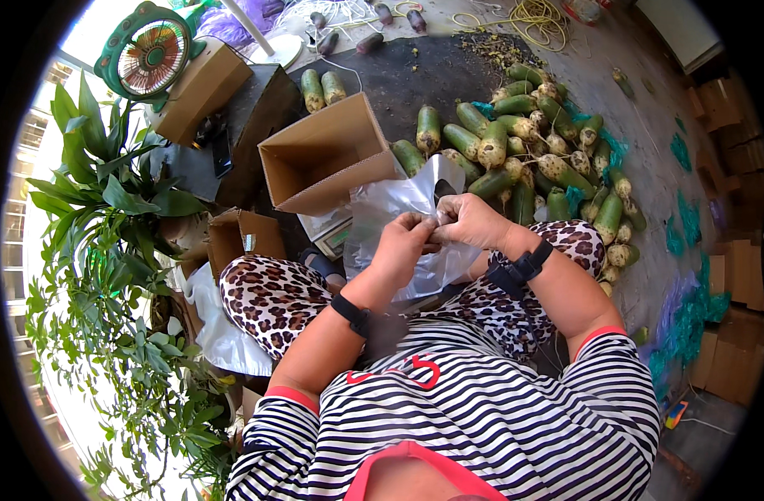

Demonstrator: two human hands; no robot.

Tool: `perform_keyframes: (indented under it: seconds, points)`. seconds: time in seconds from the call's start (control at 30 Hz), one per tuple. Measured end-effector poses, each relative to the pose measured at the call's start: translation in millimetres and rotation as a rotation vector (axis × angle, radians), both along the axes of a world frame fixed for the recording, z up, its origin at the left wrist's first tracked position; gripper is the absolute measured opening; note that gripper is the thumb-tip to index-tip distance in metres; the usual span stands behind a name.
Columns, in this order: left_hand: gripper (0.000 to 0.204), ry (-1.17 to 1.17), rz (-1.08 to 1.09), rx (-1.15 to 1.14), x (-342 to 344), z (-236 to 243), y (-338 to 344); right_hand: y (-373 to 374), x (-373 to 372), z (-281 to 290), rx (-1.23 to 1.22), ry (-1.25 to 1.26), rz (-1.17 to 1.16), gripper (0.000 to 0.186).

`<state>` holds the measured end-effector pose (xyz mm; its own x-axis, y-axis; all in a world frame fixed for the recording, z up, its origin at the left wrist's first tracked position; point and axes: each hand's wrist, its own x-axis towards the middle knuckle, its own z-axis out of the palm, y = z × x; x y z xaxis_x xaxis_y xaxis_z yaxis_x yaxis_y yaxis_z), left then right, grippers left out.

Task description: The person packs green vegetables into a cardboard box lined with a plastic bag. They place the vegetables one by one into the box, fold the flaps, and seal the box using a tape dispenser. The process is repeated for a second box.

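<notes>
A clear plastic bag (365, 225) hangs between my two hands in front of my lap. My left hand (405, 242) pinches its gathered top edge, thumb against fingers. Right beside it, my right hand (470, 221) also has its fingers closed on the bag, and the fingertips of both hands nearly touch. An open cardboard box (323, 159) stands just beyond my left hand, on what looks like a white scale (330, 231). Past my right hand lies a large heap of green radishes (557, 167) with pale, soil-stained ends.
Two green radishes (323, 89) lie behind the box. At the left are a smaller carton (244, 234), more plastic bags (223, 326), leafy plants (115, 167) and a green fan (148, 54) beside a box. Teal netting (687, 326) and stacked cardboard (728, 351) lie to the right.
</notes>
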<state>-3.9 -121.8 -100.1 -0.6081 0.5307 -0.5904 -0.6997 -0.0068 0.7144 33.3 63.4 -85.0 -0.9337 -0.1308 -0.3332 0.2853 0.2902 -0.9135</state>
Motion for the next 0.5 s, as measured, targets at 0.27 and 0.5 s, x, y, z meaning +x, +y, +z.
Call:
perform_keyframes:
  seconds: [0.27,0.5]
  points:
    - [0.018,-0.469,0.338,0.537,-24.4,-26.5,4.5,62.8,-7.9,-58.9,-0.059,-0.386,-0.788,0.011]
    - [0.031,0.194,0.106,-0.273,-9.0,-30.6,13.0,141.1,-27.2,-68.8,-0.607,0.058,-1.454,0.005]
